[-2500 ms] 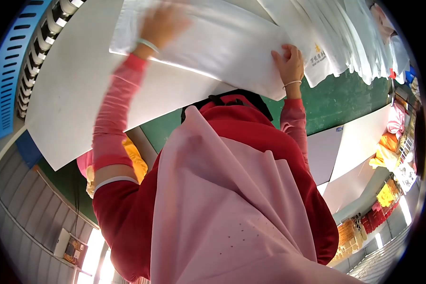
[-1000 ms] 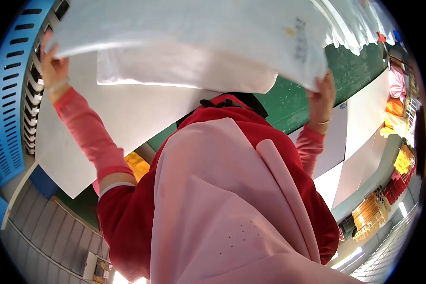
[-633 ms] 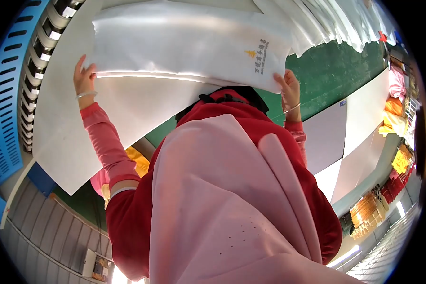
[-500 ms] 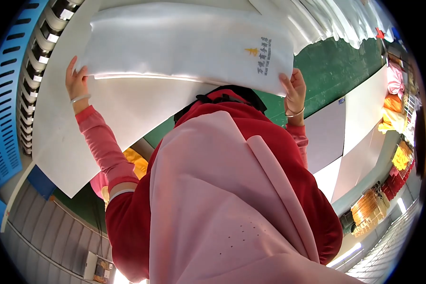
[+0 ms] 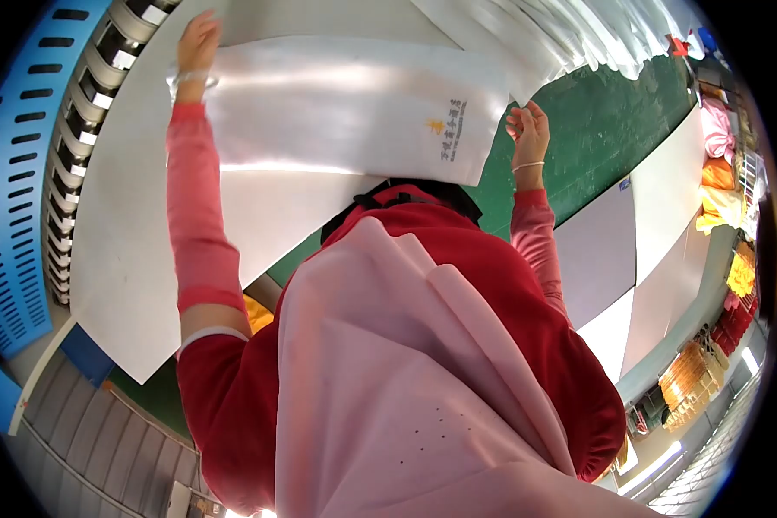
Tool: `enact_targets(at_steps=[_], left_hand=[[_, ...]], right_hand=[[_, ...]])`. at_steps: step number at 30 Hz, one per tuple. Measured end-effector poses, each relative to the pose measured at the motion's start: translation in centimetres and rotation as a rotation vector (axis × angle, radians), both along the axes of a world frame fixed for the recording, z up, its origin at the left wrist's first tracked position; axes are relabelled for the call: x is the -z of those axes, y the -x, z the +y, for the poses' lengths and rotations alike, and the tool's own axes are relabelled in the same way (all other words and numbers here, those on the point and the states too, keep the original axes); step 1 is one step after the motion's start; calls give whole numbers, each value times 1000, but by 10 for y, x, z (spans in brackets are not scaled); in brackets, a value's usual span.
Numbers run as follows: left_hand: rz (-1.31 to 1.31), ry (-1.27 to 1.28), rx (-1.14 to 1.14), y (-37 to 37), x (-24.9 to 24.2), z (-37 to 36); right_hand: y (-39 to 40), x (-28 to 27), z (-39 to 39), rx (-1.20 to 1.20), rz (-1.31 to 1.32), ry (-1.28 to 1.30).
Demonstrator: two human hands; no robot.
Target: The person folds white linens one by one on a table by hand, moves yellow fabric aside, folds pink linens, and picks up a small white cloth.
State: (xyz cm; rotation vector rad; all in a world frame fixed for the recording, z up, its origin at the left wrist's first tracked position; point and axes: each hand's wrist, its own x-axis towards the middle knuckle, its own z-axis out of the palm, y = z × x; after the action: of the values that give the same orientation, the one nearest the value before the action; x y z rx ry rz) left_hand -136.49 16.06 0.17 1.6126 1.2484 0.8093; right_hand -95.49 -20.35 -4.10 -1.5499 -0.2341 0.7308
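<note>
A folded white cloth with a yellow emblem and dark printed characters lies across the white tabletop, its print near the right end. My left hand, slightly blurred, is by the cloth's far left corner, its fingers stretched out and nothing visible in them. Beyond the cloth's right edge, my right hand has its fingers curled, close to the pointed corner of a white fabric pile. Whether that corner is between the fingertips cannot be made out.
Blue perforated crates and a row of black and silver parts line the left side of the white tabletop. A green surface and pale boards lie to the right. Coloured bundles stand farther right.
Both hands have let go of the folded cloth. My left hand has moved farther up and right, my right hand slightly up. The cloth now lies lower and a little left.
</note>
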Motion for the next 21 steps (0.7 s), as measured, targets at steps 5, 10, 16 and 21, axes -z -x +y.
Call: enact_targets(at_steps=[5, 10, 16, 21], left_hand=[[-327, 284, -195, -111, 21, 89], [-307, 506, -205, -163, 64, 165], [-127, 306, -122, -155, 76, 199], [-225, 289, -53, -129, -22, 114]], right_hand=[[-37, 1, 31, -36, -104, 152], [-62, -23, 45, -166, 55, -129], [-107, -84, 80, -84, 299, -637], [-129, -55, 88, -227, -574, -101]])
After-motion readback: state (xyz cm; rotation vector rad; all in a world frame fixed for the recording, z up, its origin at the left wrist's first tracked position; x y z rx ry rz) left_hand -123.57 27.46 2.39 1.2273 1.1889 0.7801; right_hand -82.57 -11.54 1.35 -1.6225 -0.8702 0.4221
